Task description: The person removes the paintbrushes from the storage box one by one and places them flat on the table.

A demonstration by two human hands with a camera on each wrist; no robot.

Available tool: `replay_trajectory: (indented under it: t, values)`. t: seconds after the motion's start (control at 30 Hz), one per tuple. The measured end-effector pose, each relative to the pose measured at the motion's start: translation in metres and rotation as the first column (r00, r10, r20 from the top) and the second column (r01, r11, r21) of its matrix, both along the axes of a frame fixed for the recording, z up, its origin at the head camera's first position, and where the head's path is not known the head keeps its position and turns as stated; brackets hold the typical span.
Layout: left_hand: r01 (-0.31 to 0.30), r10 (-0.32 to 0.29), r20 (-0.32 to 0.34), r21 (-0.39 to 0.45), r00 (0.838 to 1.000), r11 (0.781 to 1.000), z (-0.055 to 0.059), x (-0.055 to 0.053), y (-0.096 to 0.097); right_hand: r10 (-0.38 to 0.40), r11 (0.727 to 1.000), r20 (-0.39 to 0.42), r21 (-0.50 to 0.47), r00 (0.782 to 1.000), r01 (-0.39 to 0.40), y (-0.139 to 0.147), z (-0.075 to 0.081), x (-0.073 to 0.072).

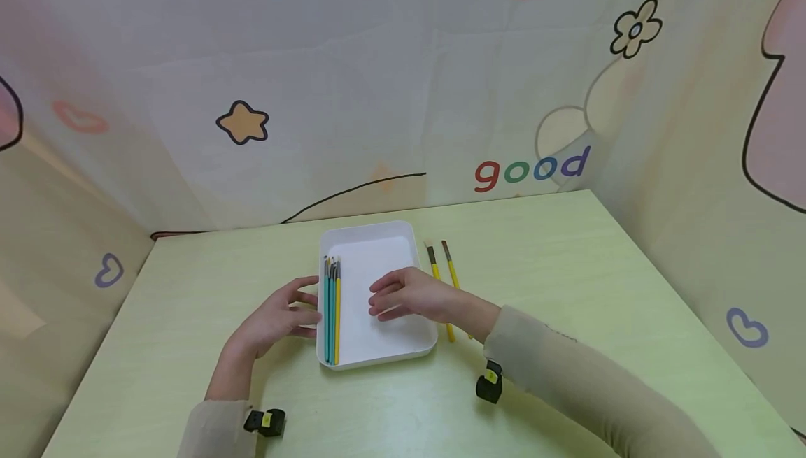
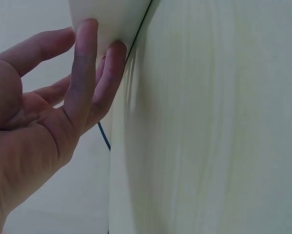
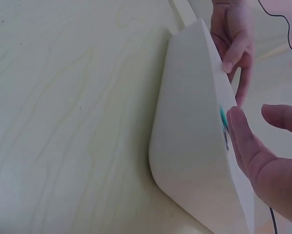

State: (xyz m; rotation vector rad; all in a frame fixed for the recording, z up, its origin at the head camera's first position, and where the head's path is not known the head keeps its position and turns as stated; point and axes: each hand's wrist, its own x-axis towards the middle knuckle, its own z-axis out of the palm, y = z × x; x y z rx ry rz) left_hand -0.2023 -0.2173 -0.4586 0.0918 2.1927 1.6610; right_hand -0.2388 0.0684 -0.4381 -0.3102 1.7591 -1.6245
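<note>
A white rectangular tray (image 1: pixel 378 342) rests on the table, holding several paintbrushes (image 1: pixel 331 318) with teal and yellow handles in a row along its left side. My left hand (image 1: pixel 277 318) touches the tray's left wall with spread fingertips; in the left wrist view, the fingertips meet the outside of that wall (image 2: pixel 107 22). Over the middle of the tray hovers my right hand (image 1: pixel 412 296), its fingers loosely bent and holding nothing. The right wrist view has this hand (image 3: pixel 267 168) beside the tray's rim. Two yellow-handled paintbrushes, one (image 1: pixel 434 268) left of the other (image 1: pixel 451 268), lie right of the tray, partly hidden by the right forearm.
The light green table (image 1: pixel 554 269) extends around the tray. A printed cloth (image 1: pixel 352 108) with stars, hearts and the word "good" hangs behind and at both sides. Small black devices are strapped to both wrists, one (image 1: pixel 489 382) on the right.
</note>
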Motion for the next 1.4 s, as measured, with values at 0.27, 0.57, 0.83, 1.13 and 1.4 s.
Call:
replay_trajectory:
  t: [0.27,0.57,0.83,1.13,1.4]
  values:
    - [0.016,-0.016,-0.007,0.007,1.0,1.0,-0.001,0.002,-0.004,0.023,1.0,0.011,0.007,1.0,-0.023,-0.016,-0.012,0.002]
    - [0.034,-0.035,0.007,0.065,0.999,0.997,0.001,0.005,-0.008,0.028,0.999,0.004,-0.022,1.0,-0.028,-0.034,-0.013,0.002]
    - [0.045,-0.047,0.02,0.088,0.999,0.995,-0.003,0.005,-0.009,-0.015,1.0,-0.023,-0.012,1.0,0.015,-0.049,-0.021,0.003]
    - [0.049,-0.051,0.018,0.092,0.999,0.995,-0.004,0.005,-0.009,-0.032,0.999,-0.022,0.016,0.999,0.032,-0.061,-0.022,0.007]
    - [0.052,-0.054,0.018,0.091,0.998,0.994,-0.004,0.005,-0.01,-0.056,0.996,-0.043,0.06,0.997,0.059,-0.07,-0.021,0.006]
